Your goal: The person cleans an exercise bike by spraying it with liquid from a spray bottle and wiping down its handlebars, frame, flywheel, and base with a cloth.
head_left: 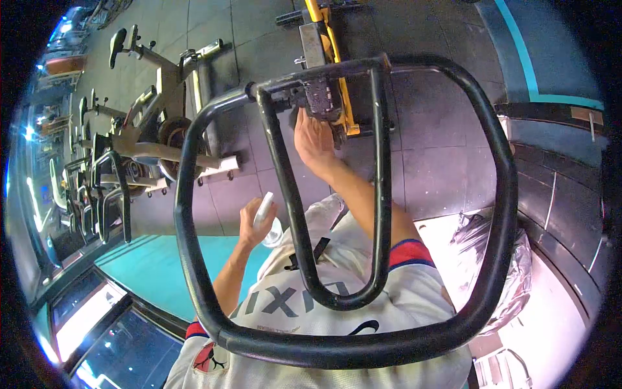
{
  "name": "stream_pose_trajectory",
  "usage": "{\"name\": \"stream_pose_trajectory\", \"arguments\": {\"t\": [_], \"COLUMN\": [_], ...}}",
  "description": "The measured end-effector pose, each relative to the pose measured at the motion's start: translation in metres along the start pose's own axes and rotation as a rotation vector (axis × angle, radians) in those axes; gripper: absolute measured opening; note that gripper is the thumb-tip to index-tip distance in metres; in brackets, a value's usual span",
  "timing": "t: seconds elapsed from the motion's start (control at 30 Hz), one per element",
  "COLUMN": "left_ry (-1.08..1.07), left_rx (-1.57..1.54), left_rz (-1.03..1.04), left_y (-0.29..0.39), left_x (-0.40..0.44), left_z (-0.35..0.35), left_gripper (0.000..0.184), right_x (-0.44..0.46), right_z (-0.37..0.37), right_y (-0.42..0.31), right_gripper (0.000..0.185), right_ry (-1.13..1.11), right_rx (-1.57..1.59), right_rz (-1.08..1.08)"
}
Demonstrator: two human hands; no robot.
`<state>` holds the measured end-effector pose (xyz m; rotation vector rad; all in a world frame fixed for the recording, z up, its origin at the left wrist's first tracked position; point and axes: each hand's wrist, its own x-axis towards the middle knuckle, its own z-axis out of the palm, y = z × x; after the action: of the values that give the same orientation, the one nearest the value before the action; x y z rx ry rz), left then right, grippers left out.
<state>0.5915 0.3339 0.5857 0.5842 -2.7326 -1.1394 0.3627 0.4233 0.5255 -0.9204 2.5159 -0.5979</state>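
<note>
My left hand [254, 223] is closed around a spray bottle [265, 209] with a white top; part of its clear body shows below the fingers. My right hand [315, 141] reaches forward to the dark bracket [319, 97] under the handlebar of an exercise bike. Its fingers look curled, and their tips are partly hidden by the bracket, so what they grip cannot be made out. The black looped handlebar [350, 355] fills the foreground, in front of my torso and both arms. Beyond the bracket stands the bike's yellow frame [348, 107].
Several other exercise bikes [170, 139] stand to the left on the dark tiled floor [259, 39]. A crumpled plastic bag [512, 285] lies at the right beside a low wall. Teal flooring [149, 272] and a window [129, 350] are at the lower left.
</note>
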Motion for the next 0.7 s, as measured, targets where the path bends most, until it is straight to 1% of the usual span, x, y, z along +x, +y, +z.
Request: {"name": "stream_pose_trajectory", "arguments": {"t": [0.07,0.17,0.27,0.3,0.33,0.37,0.47,0.53,0.6,0.63,0.67,0.7], "left_ry": [-0.033,-0.085,-0.121,-0.134,-0.151,-0.172,-0.227,-0.122,-0.22,-0.25,-0.239,-0.226], "left_rx": [-0.029,-0.069,-0.035,-0.036,-0.035,-0.034,0.04,0.018,0.016,0.031,0.041,0.049], "left_rz": [-0.051,-0.176,-0.173,-0.191,-0.208,-0.221,-0.232,-0.077,-0.147,-0.136,-0.154,-0.17], "left_y": [-0.003,-0.011,-0.004,-0.006,-0.01,-0.012,-0.011,0.001,-0.015,-0.018,-0.019,-0.02], "left_x": [-0.002,-0.006,-0.006,-0.009,-0.013,-0.016,-0.021,-0.021,-0.026,-0.027,-0.03,-0.033], "left_z": [0.0,-0.002,-0.01,-0.011,-0.011,-0.011,-0.012,-0.011,-0.012,-0.012,-0.011,-0.009], "left_gripper": [0.015,0.015,0.014,0.014,0.014,0.014,0.015,0.016,0.017,0.016,0.015,0.014], "right_x": [-0.011,-0.06,-0.092,-0.105,-0.107,-0.108,-0.052,-0.008,0.043,0.071,0.097,0.097], "right_z": [0.025,0.02,0.028,0.035,0.051,0.065,0.051,0.037,0.032,0.035,0.042,0.039], "right_y": [0.011,0.024,0.036,0.059,0.08,0.101,0.091,0.09,0.112,0.125,0.136,0.14], "right_gripper": [0.033,0.037,0.032,0.034,0.036,0.041,0.041,0.041,0.037,0.036,0.036,0.035], "right_ry": [0.398,0.428,0.721,0.587,0.53,0.531,0.507,0.487,0.284,0.178,0.068,-0.055], "right_rx": [-0.146,-0.146,0.442,0.909,1.327,1.736,2.011,2.198,2.235,2.247,2.254,2.276], "right_rz": [-0.108,-0.111,0.16,0.301,0.409,0.565,0.493,0.426,0.288,0.219,0.149,0.03]}}
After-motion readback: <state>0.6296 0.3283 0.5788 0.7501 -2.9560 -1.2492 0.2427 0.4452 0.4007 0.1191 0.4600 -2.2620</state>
